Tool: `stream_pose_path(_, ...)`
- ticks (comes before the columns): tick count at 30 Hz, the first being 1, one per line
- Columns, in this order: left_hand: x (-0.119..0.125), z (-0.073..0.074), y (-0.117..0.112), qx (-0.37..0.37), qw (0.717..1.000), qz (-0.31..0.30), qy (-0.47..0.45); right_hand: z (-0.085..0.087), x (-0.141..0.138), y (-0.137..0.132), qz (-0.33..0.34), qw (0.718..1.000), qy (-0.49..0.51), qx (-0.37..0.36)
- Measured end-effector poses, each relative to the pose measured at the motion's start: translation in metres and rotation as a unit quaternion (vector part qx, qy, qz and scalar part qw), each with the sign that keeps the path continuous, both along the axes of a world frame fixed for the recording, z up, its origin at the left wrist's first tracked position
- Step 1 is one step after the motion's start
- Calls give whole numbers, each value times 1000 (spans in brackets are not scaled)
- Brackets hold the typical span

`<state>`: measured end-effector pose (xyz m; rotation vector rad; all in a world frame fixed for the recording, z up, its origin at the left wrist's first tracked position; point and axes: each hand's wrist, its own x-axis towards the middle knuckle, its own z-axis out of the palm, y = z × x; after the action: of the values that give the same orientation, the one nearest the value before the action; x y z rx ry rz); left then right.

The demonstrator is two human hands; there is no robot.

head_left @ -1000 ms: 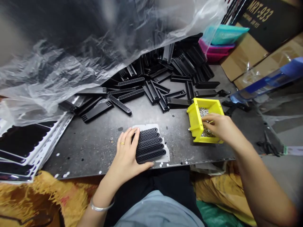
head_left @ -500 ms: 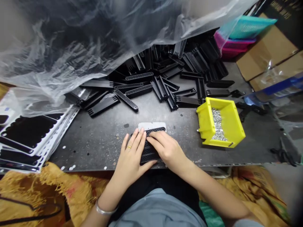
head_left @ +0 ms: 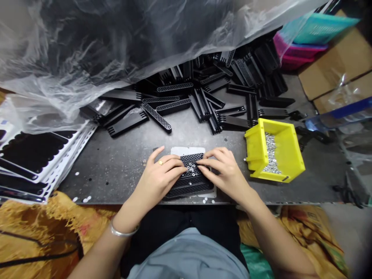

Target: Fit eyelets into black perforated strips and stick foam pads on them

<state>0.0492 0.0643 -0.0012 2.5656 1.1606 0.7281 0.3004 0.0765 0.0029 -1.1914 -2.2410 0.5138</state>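
Observation:
Several black plastic strips with a lattice pattern lie side by side near the table's front edge, partly over a pale plate. Small silver metal nuts are scattered on the middle of the strips. My left hand reaches over their left part, fingertips drawn together beside the nuts and little finger raised. From the other side, my right hand has its thumb and fingertips close together at the nuts' right edge. Anything between the fingertips of either hand is too small to make out.
A yellow bin with many silver nuts stands to the right. Behind lies a heap of black plastic parts under a clear plastic sheet. Stacked white-and-black sheets are at left; a cardboard box stands at back right.
Silver nuts now lie on the black strips, where none showed before. Both hands have moved apart; my left hand, flat before, has drawn its fingers in.

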Motion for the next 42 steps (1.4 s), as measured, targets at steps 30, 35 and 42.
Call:
stream_pose_path(30,-31,-25,-11,124,984,123,-39,6,3,19,101,982,-105,122)
stream_pose_path(35,-38,-25,-25,132,987,77,52,1,25,12,49,970,-136,193)
stream_pose_path(42,-40,-18,-20,101,991,83,38,2,35,-1,102,925,-223,289)
